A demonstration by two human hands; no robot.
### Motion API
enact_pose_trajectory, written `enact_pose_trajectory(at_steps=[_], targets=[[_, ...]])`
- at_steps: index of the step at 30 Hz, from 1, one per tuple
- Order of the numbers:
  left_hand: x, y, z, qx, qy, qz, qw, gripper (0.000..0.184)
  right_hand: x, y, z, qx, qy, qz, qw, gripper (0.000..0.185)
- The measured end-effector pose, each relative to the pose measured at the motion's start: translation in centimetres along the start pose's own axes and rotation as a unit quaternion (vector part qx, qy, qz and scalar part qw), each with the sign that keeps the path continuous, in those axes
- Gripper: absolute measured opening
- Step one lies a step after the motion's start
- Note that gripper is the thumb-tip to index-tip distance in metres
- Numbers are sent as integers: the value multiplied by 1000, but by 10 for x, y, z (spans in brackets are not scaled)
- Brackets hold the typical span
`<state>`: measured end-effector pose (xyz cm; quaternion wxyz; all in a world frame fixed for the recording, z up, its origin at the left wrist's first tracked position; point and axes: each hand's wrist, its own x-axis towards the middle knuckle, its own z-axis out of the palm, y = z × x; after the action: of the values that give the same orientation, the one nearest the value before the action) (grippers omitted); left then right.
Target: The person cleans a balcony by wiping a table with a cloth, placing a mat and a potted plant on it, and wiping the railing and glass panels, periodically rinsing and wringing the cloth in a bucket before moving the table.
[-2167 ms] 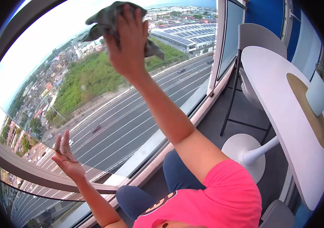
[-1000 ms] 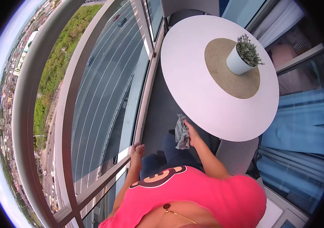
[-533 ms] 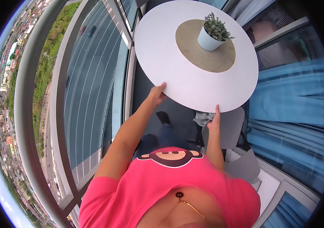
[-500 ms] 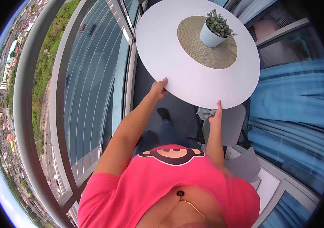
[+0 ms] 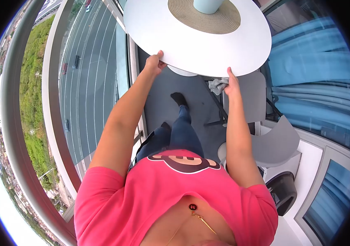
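Note:
My left hand [image 5: 156, 64] grips the near left edge of a round white table [image 5: 195, 53], thumb on top and fingers curled underneath. At the near right edge, my right hand [image 5: 232, 84] has its thumb on the rim, and a crumpled grey cloth [image 5: 218, 85] is held in its fingers below the tabletop. On the table lies a round woven placemat [image 5: 224, 24], with a pale plant pot [image 5: 207, 5] standing on it. The top of the pot is cut off by the frame's upper edge.
A balcony railing [image 5: 12, 123] runs along the left, with a road far below. On the right stand a grey chair [image 5: 251, 96], a second grey seat [image 5: 277, 143] and a dark bin-like container [image 5: 282, 192]. Blue curtains [image 5: 310, 65] hang behind glass. Dark floor [image 5: 162, 92] lies underfoot.
The table and both hands now appear higher in view, with the arms stretched further forward. More floor, the table's white base and the dark container have come into sight. Both hands keep their hold.

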<state>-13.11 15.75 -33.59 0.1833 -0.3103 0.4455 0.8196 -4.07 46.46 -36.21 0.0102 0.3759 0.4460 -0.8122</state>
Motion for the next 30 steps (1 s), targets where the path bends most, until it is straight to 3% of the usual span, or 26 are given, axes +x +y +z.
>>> enact_pose_trajectory(at_steps=[4,12,19,25,30], targets=[[-26,-6,-22,-4,-2,1,1000,32,-32,4,1,90,34,-15,995,50],[-59,2,-112,11,30,24,999,32,-104,70,-2,-42,-58,28,997,48],[-65,20,-162,50,82,42,995,36,-153,117,20,-13,-114,39,993,48],[-37,36,-173,71,90,42,993,40,-150,126,27,-33,-98,92,990,45],[-12,55,-187,59,126,61,988,41,-181,101,13,-273,-157,56,947,44]])
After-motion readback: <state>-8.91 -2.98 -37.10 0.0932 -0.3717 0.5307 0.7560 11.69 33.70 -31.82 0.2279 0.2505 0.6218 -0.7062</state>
